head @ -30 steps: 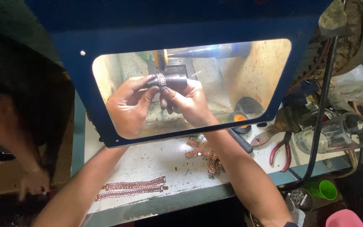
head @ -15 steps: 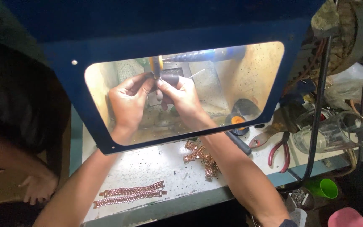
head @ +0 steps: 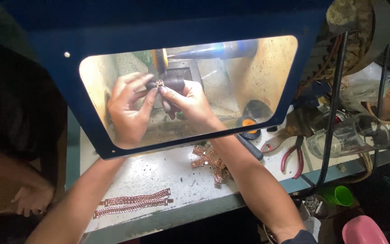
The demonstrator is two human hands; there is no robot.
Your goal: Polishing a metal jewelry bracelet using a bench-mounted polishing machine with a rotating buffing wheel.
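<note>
Behind the clear window of a blue shield (head: pixel 195 22), my left hand (head: pixel 129 110) and my right hand (head: pixel 188 101) meet around a dark cylindrical holder (head: pixel 170 82). A small copper-coloured chain link piece (head: pixel 160 83) sits on the holder's end. Both hands pinch holder and piece together, just below an orange polishing wheel (head: pixel 160 58) on a blue-grey spindle (head: pixel 217 49). My forearms reach in under the shield's lower edge.
Two copper bracelet chains (head: pixel 134 202) lie on the white bench at the front left; a pile of more chain pieces (head: pixel 211 163) sits beside my right forearm. Red-handled pliers (head: pixel 292 156), a glass jar (head: pixel 350 133), a green cup (head: pixel 339 195) and a pink container (head: pixel 362 230) are at right. Another person's foot (head: pixel 32 199) is at left.
My hands with the holder have drifted slightly left and up toward the wheel. The view has shifted a little; the chains on the bench have not moved.
</note>
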